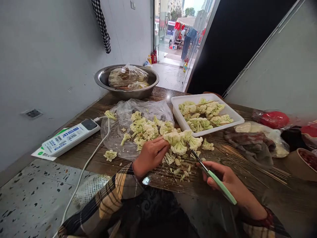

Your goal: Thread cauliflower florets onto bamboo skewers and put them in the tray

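Observation:
My left hand [152,155] is closed on a cauliflower piece [178,145] above the near side of the table. A knife [220,186] with a pale green handle is in my closed right hand [225,178]. Its blade points up and left, and the tip meets the held florets. Whether it is cutting into them I cannot tell. Behind my left hand, a heap of cauliflower florets [146,129] lies on a clear plastic bag [121,114]. Small trimmings [183,170] are scattered on the wood below the blade.
A white tray [174,104] of cauliflower, some on skewers, stands behind. Loose bamboo skewers [247,162] and a crumpled cloth [250,143] lie to the right. A steel basin [99,77] with bagged things is at the back left. A white cable [92,152] runs from a device [71,137].

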Demonstrator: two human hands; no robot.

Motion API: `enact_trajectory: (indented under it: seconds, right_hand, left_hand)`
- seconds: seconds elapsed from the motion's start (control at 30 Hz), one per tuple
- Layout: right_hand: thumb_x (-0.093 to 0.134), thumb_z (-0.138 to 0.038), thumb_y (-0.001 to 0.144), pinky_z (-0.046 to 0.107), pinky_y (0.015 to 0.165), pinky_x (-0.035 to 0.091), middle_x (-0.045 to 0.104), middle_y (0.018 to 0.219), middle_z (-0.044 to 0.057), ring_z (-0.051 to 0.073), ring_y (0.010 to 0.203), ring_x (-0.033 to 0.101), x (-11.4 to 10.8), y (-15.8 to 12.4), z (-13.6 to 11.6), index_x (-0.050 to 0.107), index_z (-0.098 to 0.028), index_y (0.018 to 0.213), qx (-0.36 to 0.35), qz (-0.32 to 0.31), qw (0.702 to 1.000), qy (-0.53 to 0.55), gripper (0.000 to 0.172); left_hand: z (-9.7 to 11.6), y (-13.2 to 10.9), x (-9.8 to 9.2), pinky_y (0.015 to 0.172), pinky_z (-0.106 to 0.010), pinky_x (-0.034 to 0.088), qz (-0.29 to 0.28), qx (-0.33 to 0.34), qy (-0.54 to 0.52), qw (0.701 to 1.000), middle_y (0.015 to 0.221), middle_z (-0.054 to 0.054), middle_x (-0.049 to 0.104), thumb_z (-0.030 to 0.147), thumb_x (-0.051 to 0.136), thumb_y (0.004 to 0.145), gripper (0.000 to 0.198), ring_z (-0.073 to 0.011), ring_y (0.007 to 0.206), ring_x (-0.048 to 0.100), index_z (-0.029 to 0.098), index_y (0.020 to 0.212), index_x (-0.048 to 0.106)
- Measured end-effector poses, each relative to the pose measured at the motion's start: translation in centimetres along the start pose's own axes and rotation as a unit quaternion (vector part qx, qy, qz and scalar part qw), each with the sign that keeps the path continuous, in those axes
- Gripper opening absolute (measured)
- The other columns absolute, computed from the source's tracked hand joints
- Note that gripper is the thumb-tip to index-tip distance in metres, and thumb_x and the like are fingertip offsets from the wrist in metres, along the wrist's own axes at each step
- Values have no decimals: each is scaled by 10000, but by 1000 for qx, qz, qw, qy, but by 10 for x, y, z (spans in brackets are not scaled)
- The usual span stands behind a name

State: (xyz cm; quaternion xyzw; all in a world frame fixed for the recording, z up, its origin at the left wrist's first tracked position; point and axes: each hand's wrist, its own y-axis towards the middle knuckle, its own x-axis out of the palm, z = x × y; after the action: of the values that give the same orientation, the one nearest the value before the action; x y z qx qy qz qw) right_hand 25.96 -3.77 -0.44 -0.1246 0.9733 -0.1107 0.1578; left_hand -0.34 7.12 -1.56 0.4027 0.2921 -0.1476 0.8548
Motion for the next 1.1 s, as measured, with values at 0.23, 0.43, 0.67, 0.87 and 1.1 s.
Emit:
enact_trajectory:
  seconds: [0.23,0.43,0.67,0.87,1.1]
  right_hand:
    - [666,-466,745,266,598,452,647,748,34,165,653,564,-3,-3,-3,664,-119,1156,18,33,996,-84,538]
    - [685,-455,710,317,703,504,728,857,56,235,766,639,-10,-7,-22,719,-162,1085,7,65,972,-227,477]
    - [686,-455,707,364,769,526,737,1011,87,303,911,661,-17,-10,-37,723,-170,1082,-4,57,963,-262,472]
    - [686,-440,716,345,793,513,720,1046,100,294,942,649,-14,-14,-41,661,-151,1184,1,57,964,-260,551]
    - [685,-429,717,282,672,494,699,811,29,211,746,620,-11,-19,-41,667,-165,1160,-5,39,965,-258,515]
  left_hand:
    - [-4,-6,-2,584,-230,372,-6,0,-8,1000,671,-11,555,185,445,912,192,-121,641,515,177,777,582]
    - [-6,-9,-1,589,-229,375,-6,8,0,1000,690,-14,570,185,438,915,190,-119,648,526,178,794,585]
    - [-9,-10,0,595,-232,372,-24,10,17,1000,685,-12,557,189,426,915,203,-121,645,520,179,778,576]
    - [-7,-9,-1,599,-231,368,-9,3,-8,1000,670,-6,537,189,426,917,192,-127,657,509,182,775,555]
    - [-8,-10,-1,611,-232,380,-14,-1,-4,1000,708,-18,564,191,421,915,196,-128,678,526,182,790,571]
